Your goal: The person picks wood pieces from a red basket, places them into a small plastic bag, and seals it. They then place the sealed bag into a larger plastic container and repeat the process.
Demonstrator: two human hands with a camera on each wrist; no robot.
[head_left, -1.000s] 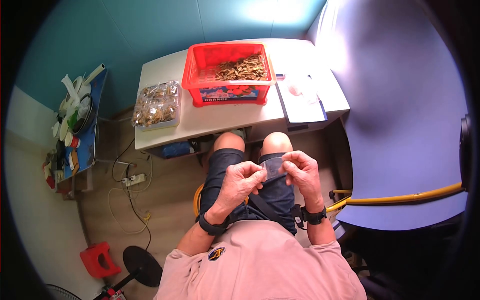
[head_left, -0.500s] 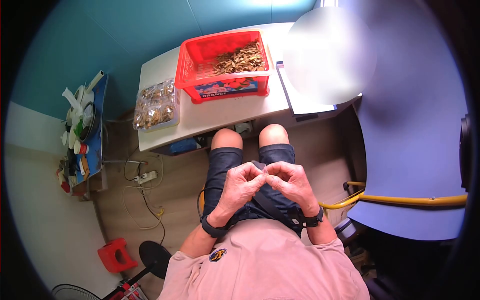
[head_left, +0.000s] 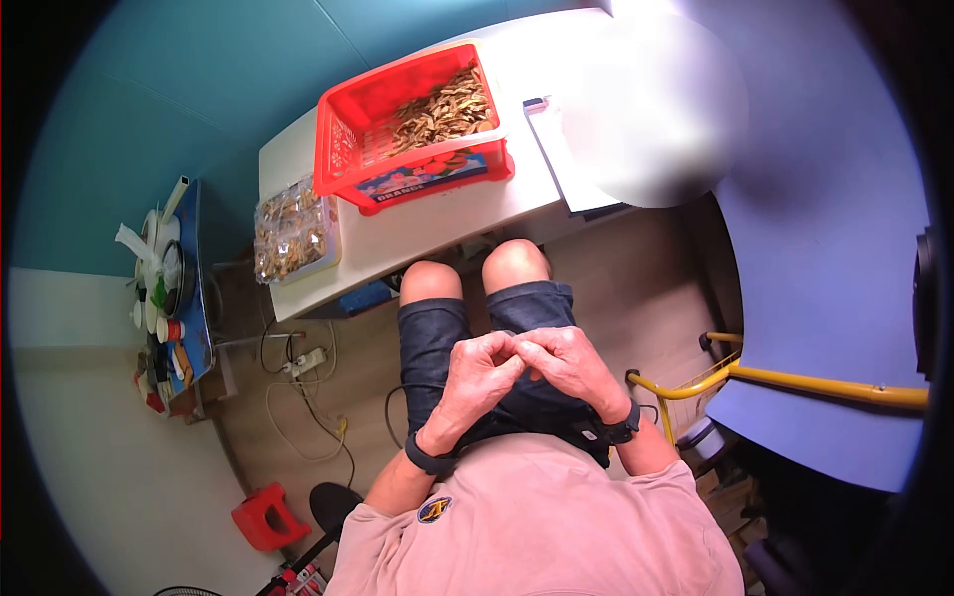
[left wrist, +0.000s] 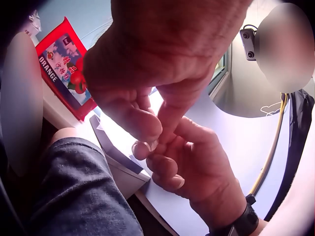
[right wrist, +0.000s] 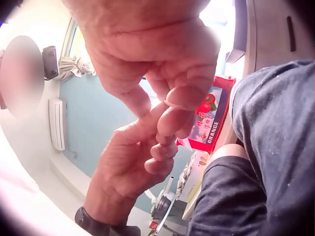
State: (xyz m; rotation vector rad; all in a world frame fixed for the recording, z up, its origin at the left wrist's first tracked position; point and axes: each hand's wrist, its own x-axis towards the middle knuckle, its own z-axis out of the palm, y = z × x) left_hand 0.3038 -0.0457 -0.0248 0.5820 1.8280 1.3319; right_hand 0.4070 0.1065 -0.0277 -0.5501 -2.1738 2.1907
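Over the lap, my left hand point(head_left: 477, 375) and right hand point(head_left: 568, 368) meet fingertip to fingertip, both pinching a small clear plastic bag. Curled fingers hide nearly all of the bag; a pale sliver of the plastic point(left wrist: 154, 146) shows between the fingertips in the left wrist view. In the right wrist view, the right hand point(right wrist: 147, 54) comes from above and the left hand point(right wrist: 125, 167) from below, thumbs and forefingers pressed close together. Beyond the knees, a red plastic basket point(head_left: 437, 171) holds many brown dried strips point(head_left: 447, 111).
The basket stands on a white table point(head_left: 417, 233). To its left sits a clear tray of packed brown pieces point(head_left: 293, 233); to its right lies a flat white-topped item point(head_left: 566, 164). Cables and a power strip point(head_left: 306, 362) are on the floor, near a red stool point(head_left: 268, 517).
My hands have come together from slightly apart, and the bag stretched between them is now mostly covered by fingers. The head view has turned, shifting table and basket up and left.
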